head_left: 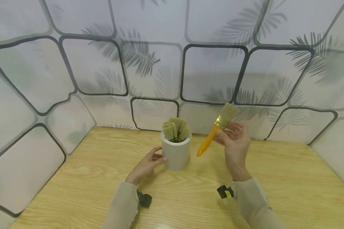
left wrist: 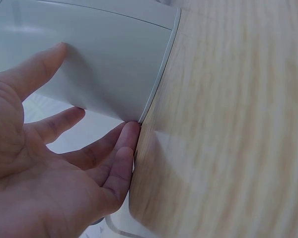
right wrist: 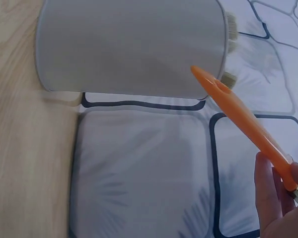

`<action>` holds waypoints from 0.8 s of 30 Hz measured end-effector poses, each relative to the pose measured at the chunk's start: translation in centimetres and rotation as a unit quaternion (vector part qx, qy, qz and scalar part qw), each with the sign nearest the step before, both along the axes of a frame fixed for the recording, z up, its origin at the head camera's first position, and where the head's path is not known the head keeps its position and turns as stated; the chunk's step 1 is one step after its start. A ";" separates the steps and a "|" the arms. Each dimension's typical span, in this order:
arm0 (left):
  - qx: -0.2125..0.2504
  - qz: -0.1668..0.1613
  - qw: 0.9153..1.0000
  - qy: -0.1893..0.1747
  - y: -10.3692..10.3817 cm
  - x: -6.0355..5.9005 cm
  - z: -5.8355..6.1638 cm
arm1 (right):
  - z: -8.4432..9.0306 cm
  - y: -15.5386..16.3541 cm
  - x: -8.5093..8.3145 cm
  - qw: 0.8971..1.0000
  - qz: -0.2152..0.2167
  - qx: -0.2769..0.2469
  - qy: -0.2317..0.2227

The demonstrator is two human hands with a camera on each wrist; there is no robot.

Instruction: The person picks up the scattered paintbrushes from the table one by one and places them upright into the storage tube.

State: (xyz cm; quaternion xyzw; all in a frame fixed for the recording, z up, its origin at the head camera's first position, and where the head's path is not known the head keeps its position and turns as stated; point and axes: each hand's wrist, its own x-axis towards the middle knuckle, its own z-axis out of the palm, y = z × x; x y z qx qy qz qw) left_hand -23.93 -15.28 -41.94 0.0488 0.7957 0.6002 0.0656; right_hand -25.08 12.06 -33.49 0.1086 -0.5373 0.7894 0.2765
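Note:
A white cylindrical cup [head_left: 176, 154] stands on the wooden table [head_left: 83, 178], with several brushes [head_left: 176, 128] in it, bristles up. My left hand [head_left: 158, 156] rests against the cup's left side with thumb and fingers fairly straight; in the left wrist view the left hand [left wrist: 87, 99] lies open along the cup's wall [left wrist: 109, 54]. My right hand [head_left: 230, 133] holds a paintbrush [head_left: 215, 132] in the air to the right of the cup, pinching it near the gold ferrule, pale bristles up and orange handle [right wrist: 241, 121] pointing down toward the cup [right wrist: 129, 47].
A panelled wall [head_left: 212, 73] with black outlines and leaf prints closes off the back and both sides of the table. Bare wood lies in front of the cup and out to the right [head_left: 298, 178]. Black wrist mounts [head_left: 144, 199] sit on both sleeves.

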 end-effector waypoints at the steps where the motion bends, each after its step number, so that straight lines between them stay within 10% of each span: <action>1: 0.000 0.000 1.000 0.000 0.0 0.0 0.0 | 0.1 -0.1 0.0 1.000 -0.003 -0.009 0.011; 15: 0.000 0.001 1.000 0.000 0.1 0.3 0.2 | 1.8 -2.3 0.1 0.987 0.024 -0.107 0.115; 24: -0.002 -0.004 1.000 0.002 0.2 0.2 0.3 | 1.0 -4.2 -0.5 0.990 -0.002 -0.016 0.142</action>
